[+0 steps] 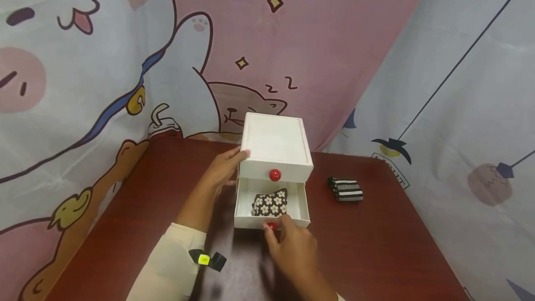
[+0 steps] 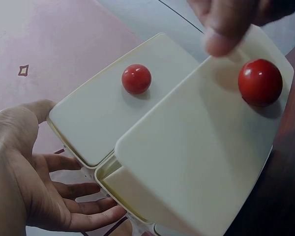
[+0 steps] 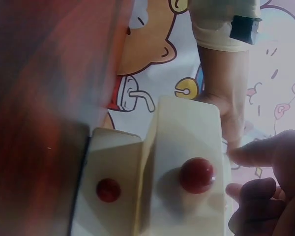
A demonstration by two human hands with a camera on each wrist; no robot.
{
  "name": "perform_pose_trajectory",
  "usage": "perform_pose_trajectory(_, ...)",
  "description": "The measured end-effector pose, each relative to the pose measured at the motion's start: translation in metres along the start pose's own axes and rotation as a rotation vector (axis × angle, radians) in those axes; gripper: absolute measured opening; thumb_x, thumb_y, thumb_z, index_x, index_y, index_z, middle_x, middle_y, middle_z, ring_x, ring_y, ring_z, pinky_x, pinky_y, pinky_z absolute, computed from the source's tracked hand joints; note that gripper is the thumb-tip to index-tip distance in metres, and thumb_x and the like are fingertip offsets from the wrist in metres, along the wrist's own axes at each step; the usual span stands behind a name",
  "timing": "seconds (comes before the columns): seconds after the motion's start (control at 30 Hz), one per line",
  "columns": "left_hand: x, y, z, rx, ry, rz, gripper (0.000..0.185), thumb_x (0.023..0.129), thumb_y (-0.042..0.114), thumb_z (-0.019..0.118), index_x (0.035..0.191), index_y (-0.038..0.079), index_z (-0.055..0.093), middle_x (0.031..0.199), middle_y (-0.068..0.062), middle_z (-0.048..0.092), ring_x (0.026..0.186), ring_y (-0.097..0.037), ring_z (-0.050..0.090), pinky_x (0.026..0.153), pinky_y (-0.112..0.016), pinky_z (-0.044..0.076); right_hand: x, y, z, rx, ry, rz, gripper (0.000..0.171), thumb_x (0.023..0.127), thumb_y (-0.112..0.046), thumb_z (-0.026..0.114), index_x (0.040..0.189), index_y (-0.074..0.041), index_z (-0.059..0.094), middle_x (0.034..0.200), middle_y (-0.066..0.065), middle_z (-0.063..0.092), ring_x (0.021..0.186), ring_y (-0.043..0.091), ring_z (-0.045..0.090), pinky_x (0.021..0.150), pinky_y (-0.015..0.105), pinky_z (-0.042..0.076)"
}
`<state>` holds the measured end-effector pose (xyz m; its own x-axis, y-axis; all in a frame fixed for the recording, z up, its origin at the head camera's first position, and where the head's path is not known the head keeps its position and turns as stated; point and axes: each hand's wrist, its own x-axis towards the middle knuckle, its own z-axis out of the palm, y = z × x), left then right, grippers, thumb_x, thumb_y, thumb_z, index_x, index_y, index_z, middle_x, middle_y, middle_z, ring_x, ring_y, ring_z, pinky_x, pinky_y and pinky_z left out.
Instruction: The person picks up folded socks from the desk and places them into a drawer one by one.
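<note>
A small white drawer box (image 1: 276, 138) with red knobs stands on the table. Its upper drawer (image 2: 103, 113) is closed. The drawer below it (image 2: 196, 132) is pulled out and holds a dark, daisy-patterned folded cloth (image 1: 270, 202). My left hand (image 1: 225, 168) rests against the box's left side, thumb at its top front corner and fingers stretched along the side. My right hand (image 1: 294, 245) is at the open drawer's front, thumb and forefinger loosely bent and apart. In the right wrist view its fingertips are beside the drawer front's upper edge, off the red knob (image 3: 197, 175).
A black-and-white striped folded cloth (image 1: 346, 190) lies on the reddish-brown table (image 1: 376, 245), right of the box. Another closed drawer front (image 3: 108, 162) shows below the open one. A cartoon-printed curtain (image 1: 326, 36) hangs behind and around the table.
</note>
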<state>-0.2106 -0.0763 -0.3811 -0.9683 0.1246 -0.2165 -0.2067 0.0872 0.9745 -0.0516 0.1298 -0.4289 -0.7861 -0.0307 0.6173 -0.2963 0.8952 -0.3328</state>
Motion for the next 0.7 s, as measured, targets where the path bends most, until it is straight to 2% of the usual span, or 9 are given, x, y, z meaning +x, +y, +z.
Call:
perform_pose_trajectory(0.13, -0.001, -0.002, -0.001, -0.007, -0.001, 0.004, 0.075, 0.104, 0.055, 0.064, 0.170, 0.025, 0.042, 0.163, -0.022, 0.055, 0.150, -0.042, 0.055, 0.113, -0.068, 0.053, -0.006, 0.001, 0.003, -0.008, -0.043, 0.050, 0.027, 0.083, -0.032, 0.093, 0.090, -0.018, 0.071, 0.051, -0.014, 0.048, 0.047, 0.009, 0.048, 0.046, 0.032, 0.037)
perform_pose_trajectory(0.4, -0.002, -0.002, 0.000, -0.005, -0.009, 0.006, 0.076, 0.104, 0.056, 0.064, 0.170, 0.025, 0.041, 0.165, -0.022, 0.053, 0.151, -0.043, 0.053, 0.114, -0.068, 0.052, -0.016, 0.005, 0.013, 0.025, -0.062, 0.139, 0.030, 0.081, -0.032, 0.095, 0.099, -0.019, 0.075, 0.052, -0.016, 0.047, 0.049, 0.004, 0.043, 0.049, 0.029, 0.035)
perform_pose_trajectory(0.7, -0.003, -0.001, 0.000, -0.005, -0.013, 0.008, 0.076, 0.105, 0.055, 0.064, 0.170, 0.025, 0.041, 0.169, -0.021, 0.048, 0.154, -0.043, 0.049, 0.115, -0.069, 0.051, -0.019, 0.006, 0.018, 0.013, -0.087, 0.179, 0.032, 0.079, -0.032, 0.096, 0.098, -0.020, 0.073, 0.053, -0.015, 0.048, 0.049, 0.004, 0.044, 0.049, 0.028, 0.035)
